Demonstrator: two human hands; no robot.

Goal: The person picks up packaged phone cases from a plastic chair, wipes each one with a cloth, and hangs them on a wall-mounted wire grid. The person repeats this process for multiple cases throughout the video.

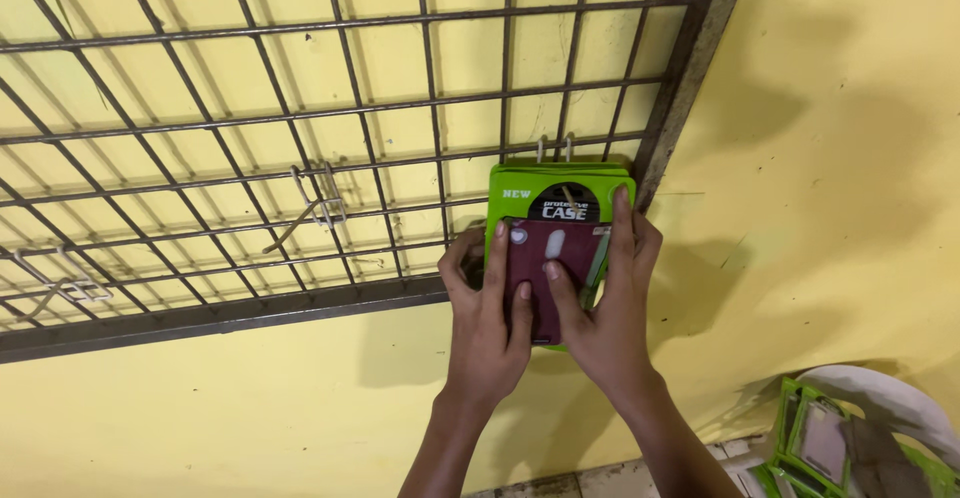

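Note:
A stack of green packaged phone cases (530, 186) hangs from a hook on a dark metal wire grid (300, 113) fixed to a yellow wall. The front pack shows a dark maroon case (572, 250). My left hand (487, 318) grips the stack's left side, fingers lying over the maroon case. On the right side, my right hand (610, 303) holds the stack, with its index finger stretched up along the green card and its thumb pressed on the case.
An empty double wire hook (318, 201) sticks out of the grid to the left, another hook (60, 280) sits farther left. At the bottom right a white plastic chair (885, 398) carries more green packaged cases (815, 438).

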